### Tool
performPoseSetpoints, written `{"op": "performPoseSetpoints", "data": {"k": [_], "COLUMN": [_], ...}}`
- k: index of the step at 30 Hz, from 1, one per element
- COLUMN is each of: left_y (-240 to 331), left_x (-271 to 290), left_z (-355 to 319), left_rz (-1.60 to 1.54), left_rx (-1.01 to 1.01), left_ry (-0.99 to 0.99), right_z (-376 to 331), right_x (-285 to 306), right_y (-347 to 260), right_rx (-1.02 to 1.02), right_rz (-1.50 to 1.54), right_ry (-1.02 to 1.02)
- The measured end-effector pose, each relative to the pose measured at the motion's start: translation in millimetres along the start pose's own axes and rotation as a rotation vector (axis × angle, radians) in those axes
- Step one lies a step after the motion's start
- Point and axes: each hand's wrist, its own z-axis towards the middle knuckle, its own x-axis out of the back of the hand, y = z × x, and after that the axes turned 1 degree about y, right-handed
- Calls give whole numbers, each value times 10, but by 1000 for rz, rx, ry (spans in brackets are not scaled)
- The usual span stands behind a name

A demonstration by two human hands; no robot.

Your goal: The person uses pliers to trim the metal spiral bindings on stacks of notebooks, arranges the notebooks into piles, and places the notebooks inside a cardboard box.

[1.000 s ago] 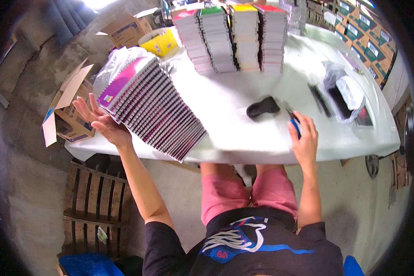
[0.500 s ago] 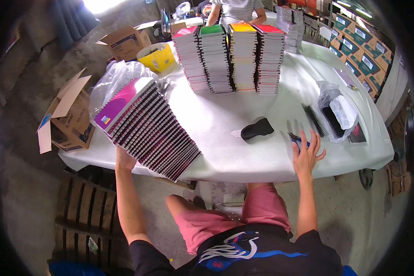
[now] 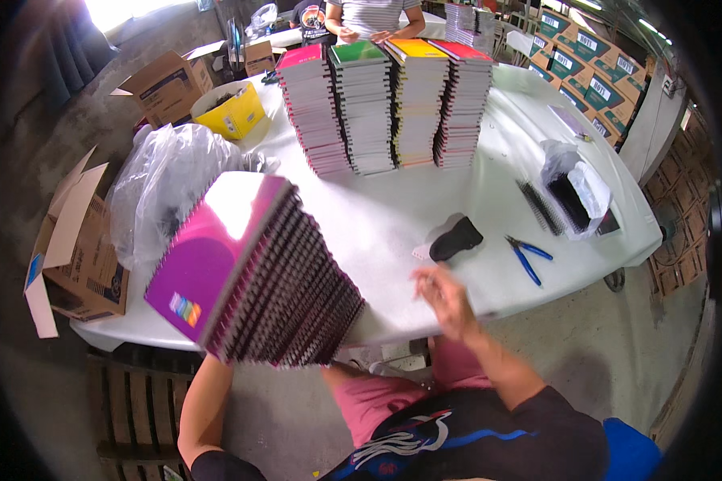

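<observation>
The stack of purple notebooks (image 3: 269, 276) is standing tilted at the near left edge of the white table (image 3: 393, 216). Its top cover is facing up and to the left, the spiral bindings are turning toward the person, and its long axis is running from upper left to lower right. The left forearm (image 3: 203, 401) is reaching under it; the hand is hiding there, so I cannot tell its grip. The right hand (image 3: 448, 303) is hovering blurred near the black object (image 3: 457, 238), fingers half bending; whether the tips are meeting, I cannot tell.
</observation>
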Motion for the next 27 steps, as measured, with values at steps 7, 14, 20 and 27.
{"op": "performPoseSetpoints", "data": {"k": [7,14,20,27], "left_y": [20,114,79,19], "left_x": [64,-23,-199,-337], "left_z": [-189,-213,-85,16], "left_rz": [-78,-142,-185,-190], "left_rx": [124,257,336,409], "left_ry": [24,65,35,-16], "right_z": [-485,-166,84,75], "right_x": [-690,-953,-910,-1009], "right_y": [-10,-683,-1234,-1304], "right_rx": [-941,-1227,-1086,-1177], "right_rz": [1193,1230,1181,1232], "right_ry": [-500,-158,-238,-26]}}
